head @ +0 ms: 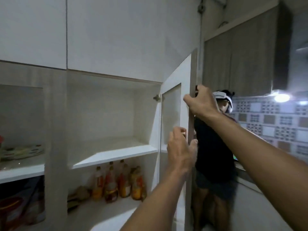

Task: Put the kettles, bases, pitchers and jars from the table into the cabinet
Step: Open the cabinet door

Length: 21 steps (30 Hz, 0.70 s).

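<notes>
The glass-panelled white cabinet door (pixel 176 114) is gripped by both hands (pixel 202 104) (pixel 180 149); the bare white shelf (pixel 113 152) is unfilled, nothing stowed.

Cabinet door (pixel 176 100) seen nearly edge-on; its outer face is hidden. Fingertips of the right hand (pixel 200 101) wrap behind the door edge, out of sight. A second person (pixel 215 147) is partly hidden by the door and forearm. Bottles (pixel 116 182) on the lower shelf: labels too blurred to read. Plates (pixel 21 151) at left, blurred behind glass, cut by the frame edge.
</notes>
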Available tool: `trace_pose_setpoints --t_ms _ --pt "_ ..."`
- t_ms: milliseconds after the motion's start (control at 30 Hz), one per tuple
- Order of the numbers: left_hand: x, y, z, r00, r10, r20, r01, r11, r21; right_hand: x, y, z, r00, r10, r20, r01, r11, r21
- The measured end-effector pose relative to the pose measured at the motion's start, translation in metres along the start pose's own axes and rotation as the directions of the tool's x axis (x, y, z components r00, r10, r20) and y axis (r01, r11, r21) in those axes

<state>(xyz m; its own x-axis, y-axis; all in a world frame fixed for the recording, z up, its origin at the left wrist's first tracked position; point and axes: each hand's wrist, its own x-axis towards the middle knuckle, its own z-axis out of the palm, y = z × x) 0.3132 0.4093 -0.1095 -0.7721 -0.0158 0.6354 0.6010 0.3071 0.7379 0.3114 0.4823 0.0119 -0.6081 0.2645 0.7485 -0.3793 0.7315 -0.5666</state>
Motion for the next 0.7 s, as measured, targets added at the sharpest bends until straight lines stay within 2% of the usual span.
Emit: trace_pose_setpoints --t_ms 100,233,400,500,567,700 --pt "-0.027 -0.01 0.059 0.971 -0.129 0.199 0.124 0.992 0.035 -0.007 0.065 -0.027 0.988 0.156 -0.016 -0.157 0.985 -0.066" --pt "-0.037 -0.017 0.137 0.913 -0.201 0.355 0.175 0.979 0.104 0.004 0.152 -0.052 0.949 0.307 -0.073 -0.307 0.952 0.006" --pt "-0.021 -0.003 0.241 0.887 -0.224 0.403 0.21 0.974 0.078 0.051 0.252 -0.078 0.887 0.443 -0.128 -0.433 0.896 0.1" --pt "-0.01 0.006 0.296 0.834 -0.266 0.484 0.246 0.964 0.105 0.074 0.307 -0.09 0.859 0.496 -0.122 -0.489 0.868 0.086" --pt "0.0 0.009 0.324 0.812 -0.287 0.508 0.259 0.958 0.126 0.083 0.329 -0.098 0.853 0.508 -0.122 -0.503 0.862 0.065" --pt "0.013 0.004 0.358 0.813 -0.282 0.51 0.23 0.959 0.164 0.098 0.36 -0.106 0.855 0.511 -0.087 -0.509 0.86 0.042"
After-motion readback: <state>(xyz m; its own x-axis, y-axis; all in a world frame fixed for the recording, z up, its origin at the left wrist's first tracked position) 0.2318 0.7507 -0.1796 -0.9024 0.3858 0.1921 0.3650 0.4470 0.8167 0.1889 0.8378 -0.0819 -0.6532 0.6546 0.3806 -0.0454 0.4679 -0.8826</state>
